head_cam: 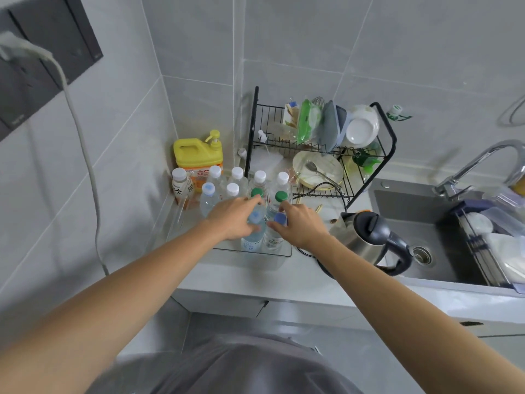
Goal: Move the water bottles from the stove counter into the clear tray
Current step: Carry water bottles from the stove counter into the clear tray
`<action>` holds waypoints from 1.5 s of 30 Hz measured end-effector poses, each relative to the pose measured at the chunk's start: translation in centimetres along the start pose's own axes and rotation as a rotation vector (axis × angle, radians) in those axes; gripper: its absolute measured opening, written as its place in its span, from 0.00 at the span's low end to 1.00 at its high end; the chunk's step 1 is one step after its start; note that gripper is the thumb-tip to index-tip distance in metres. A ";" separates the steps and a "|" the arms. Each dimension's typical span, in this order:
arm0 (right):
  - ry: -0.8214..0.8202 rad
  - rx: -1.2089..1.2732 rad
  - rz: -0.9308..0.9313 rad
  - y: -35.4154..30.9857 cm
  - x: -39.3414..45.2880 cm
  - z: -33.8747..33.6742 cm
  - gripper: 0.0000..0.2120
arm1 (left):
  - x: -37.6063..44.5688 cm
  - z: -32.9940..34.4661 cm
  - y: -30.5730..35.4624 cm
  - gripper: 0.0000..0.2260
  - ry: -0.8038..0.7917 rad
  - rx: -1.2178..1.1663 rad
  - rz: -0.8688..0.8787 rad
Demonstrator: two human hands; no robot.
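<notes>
Your water bottles [235,183] are clear plastic, upright with their long axes vertical and caps pointing up; most caps are white, two are green, and a few are blue. They stand packed together inside the clear tray [255,253], which sits on the table [255,282] in the far left corner, just left of the black dish rack [321,149]. Your left hand [234,218] wraps its curled fingers around the light-blue-capped bottle [254,231] at the tray's near edge. Your right hand [301,224] grips the blue-capped bottle [277,233] just beside it, thumb on the left of the bottle and index finger reaching up toward a green cap [281,196]. Both of these bottles stand upright with their labels toward you. A yellow detergent jug [196,157] stands behind the tray, and a steel kettle [366,234] stands near right.
</notes>
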State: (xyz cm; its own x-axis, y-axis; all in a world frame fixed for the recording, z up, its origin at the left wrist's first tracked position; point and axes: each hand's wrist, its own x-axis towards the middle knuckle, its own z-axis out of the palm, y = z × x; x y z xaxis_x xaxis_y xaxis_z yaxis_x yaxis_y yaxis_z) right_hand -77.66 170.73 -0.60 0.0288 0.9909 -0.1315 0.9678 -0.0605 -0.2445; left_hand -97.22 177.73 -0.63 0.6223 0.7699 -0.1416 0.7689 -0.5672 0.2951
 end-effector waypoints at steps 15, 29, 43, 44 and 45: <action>0.595 -0.106 0.212 8.6 -10.1 -12.3 0.29 | 4.6 -9.2 16.1 0.32 0.445 0.226 0.354; 0.611 -0.101 0.899 33.6 -45.0 -15.7 0.35 | 4.4 1.5 56.2 0.32 0.340 0.095 0.819; 0.677 -0.075 1.548 43.7 -79.8 -10.7 0.37 | -7.3 18.6 91.7 0.31 0.046 0.031 1.420; 0.681 -0.073 1.586 44.6 -81.7 -10.5 0.37 | -7.8 19.7 94.1 0.31 0.028 0.027 1.457; 0.683 -0.072 1.621 45.5 -83.5 -10.3 0.37 | -8.3 20.8 96.6 0.31 0.010 0.017 1.492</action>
State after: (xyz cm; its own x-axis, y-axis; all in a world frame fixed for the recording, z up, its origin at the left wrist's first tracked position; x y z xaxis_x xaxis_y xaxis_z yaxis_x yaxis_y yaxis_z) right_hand -33.44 86.47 9.16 0.9579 -0.1877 0.2173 -0.1325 -0.9603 -0.2454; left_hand -25.04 110.49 9.45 0.8160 -0.5060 0.2794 -0.5573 -0.8169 0.1483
